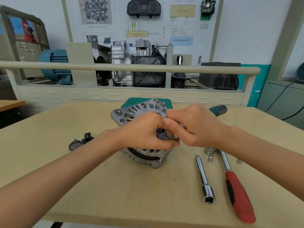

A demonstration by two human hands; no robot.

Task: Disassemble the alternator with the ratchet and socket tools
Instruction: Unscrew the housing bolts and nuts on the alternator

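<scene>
Two bare forearms reach in from the lower corners of the head view and meet over the middle of a pale wooden table [102,186]. Nearest the camera on the right lies the ratchet [236,191] with its red and black handle, its chrome shaft running away toward the right wrist. Just left of it lies a chrome extension bar [204,178], its wide square-holed end pointing at the camera. At the far end of the ratchet, small chrome sockets [210,155] stand close together, partly hidden by the right forearm.

Beneath the hands sits the alternator [141,112] — a silver cast housing with slotted vents, resting on the table with its rear face tilted up toward the camera. Its lower rim shows below the hands and its upper half behind them.

Directly on top of it, the left hand [144,130] has its fingers curled round a small dark part [162,134] at the centre of the housing. The right hand [195,125] touches the left one, thumb forward, and pinches a thin metal piece [175,137] whose knurled tip shows between the two hands — what it is cannot be told.

Left of the alternator, apart from it, lies a removed grey and black component [80,142]. Behind the right hand rests a green and black tool handle [218,110], and a green mat [131,102] shows past the housing.
</scene>
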